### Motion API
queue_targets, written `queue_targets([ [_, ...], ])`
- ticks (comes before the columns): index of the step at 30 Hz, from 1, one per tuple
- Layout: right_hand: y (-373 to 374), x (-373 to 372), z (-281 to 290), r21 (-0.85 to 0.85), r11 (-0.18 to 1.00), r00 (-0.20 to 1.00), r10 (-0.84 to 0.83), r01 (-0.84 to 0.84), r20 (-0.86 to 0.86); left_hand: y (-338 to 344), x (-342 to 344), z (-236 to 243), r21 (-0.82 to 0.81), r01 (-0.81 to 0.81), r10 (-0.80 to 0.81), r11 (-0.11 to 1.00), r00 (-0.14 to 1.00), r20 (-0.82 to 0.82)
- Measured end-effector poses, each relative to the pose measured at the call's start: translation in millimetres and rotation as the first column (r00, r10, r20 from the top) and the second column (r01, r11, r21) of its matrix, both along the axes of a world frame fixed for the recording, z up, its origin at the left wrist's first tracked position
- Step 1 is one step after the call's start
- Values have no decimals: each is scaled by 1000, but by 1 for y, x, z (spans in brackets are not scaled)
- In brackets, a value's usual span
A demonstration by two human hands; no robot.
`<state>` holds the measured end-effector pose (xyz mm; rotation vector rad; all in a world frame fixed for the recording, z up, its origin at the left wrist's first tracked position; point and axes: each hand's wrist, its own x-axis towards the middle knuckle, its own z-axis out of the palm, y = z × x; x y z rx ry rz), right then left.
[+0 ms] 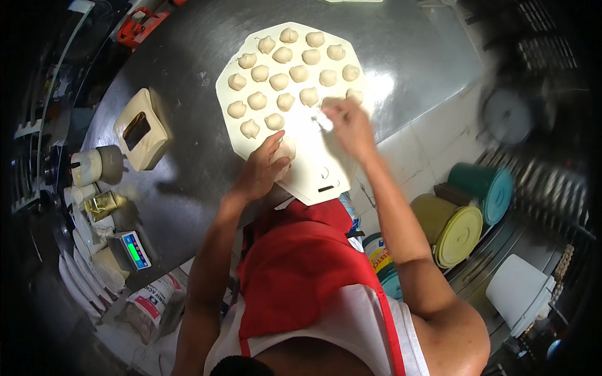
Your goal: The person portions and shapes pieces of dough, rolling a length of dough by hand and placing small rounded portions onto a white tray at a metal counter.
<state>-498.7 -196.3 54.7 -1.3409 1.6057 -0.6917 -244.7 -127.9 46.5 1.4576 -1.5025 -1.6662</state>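
We stand over a pale cutting board (313, 172) lined with rows of dough balls (279, 81). Our left hand (262, 169) cups a dough piece (287, 149) at the board's near edge; our right hand (348, 125) pinches a small white piece (324, 121) beside the rows, keeping spacing even.

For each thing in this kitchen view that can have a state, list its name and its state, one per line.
Left hand: closed over a dough ball on the board.
Right hand: pinching a small pale piece.
Cutting board: flat on the steel table, part overhanging.
Dough balls: shaped, in rows.
Digital scale: display lit.
Yellow bucket: lidded, on its side.
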Motion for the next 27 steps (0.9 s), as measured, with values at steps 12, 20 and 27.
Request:
queue_targets([
  [12, 93, 121, 36, -191, 956, 967, 193, -223, -167, 38, 46, 43, -247, 203, -144, 947, 960, 239],
  [20, 104, 183, 90, 61, 996, 994, 69, -64, -88, 39, 66, -1, -301, 311, -110, 901, 837, 537],
  [27, 81, 115, 33, -38, 995, 996, 91, -91, 5, 33, 51, -31, -257, 29, 57, 966, 945, 321],
])
